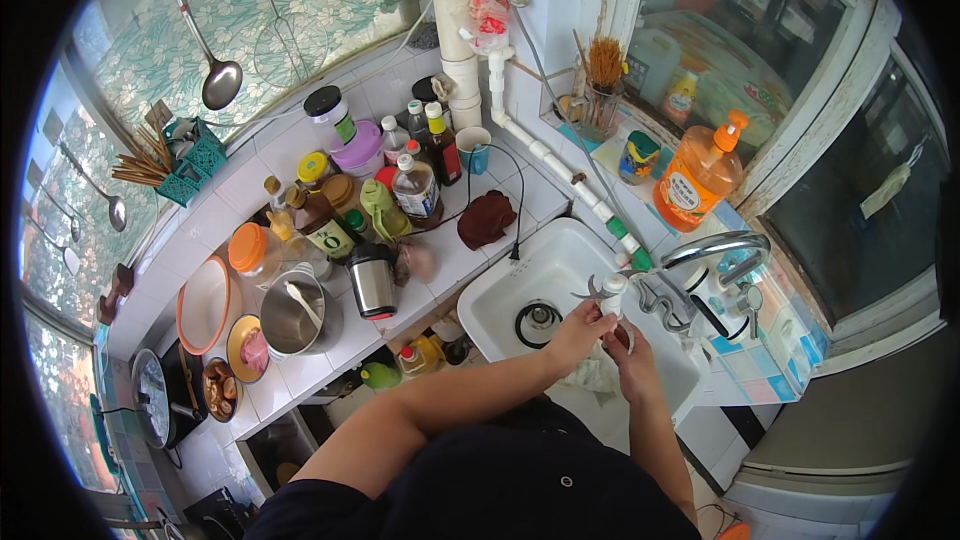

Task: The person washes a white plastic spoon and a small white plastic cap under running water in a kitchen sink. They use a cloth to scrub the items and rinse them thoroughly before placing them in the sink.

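Over the white sink, both of my hands are close together. My left hand is closed, its fingertips pinched on a small white cylindrical piece. Beside those fingertips, a metal tool with two splayed points, like scissor blades, juts out. Just to the right, my right hand is curled with bent fingers around something dark and rounded that they mostly hide. Below the hands, a pale crumpled item lies in the basin. A black ring surrounds the drain.
A chrome faucet arches at the sink's right, with an orange pump bottle behind it. Left on the tiled counter stand bottles, a steel pot, a steel thermos-like cup and a bowl of meat. A black cord trails toward the sink.
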The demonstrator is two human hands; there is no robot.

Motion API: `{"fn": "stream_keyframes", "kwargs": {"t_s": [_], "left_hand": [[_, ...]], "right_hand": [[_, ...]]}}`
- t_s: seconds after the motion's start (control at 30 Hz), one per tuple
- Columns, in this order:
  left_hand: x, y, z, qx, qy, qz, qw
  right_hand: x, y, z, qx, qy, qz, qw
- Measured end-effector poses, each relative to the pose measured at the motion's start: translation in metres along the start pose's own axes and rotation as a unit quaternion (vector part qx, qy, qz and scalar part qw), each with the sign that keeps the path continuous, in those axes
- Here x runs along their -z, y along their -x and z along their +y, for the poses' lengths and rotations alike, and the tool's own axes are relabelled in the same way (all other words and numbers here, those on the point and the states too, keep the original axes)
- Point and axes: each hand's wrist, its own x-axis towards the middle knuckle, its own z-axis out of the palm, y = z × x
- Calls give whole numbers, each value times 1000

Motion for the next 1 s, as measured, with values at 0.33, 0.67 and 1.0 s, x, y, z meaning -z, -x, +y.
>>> {"fn": "stream_keyframes", "kwargs": {"t_s": [0.33,0.67,1.0], "left_hand": [[22,-19,-4,10,-20,-21,1000],[14,-19,-1,-9,20,-50,999],[19,-22,9,-9,0,-72,997]], "right_hand": [[10,7,-11,-23,-130,42,990],[7,8,-25,-25,-176,37,983],[1,2,-30,-25,-165,39,985]]}}
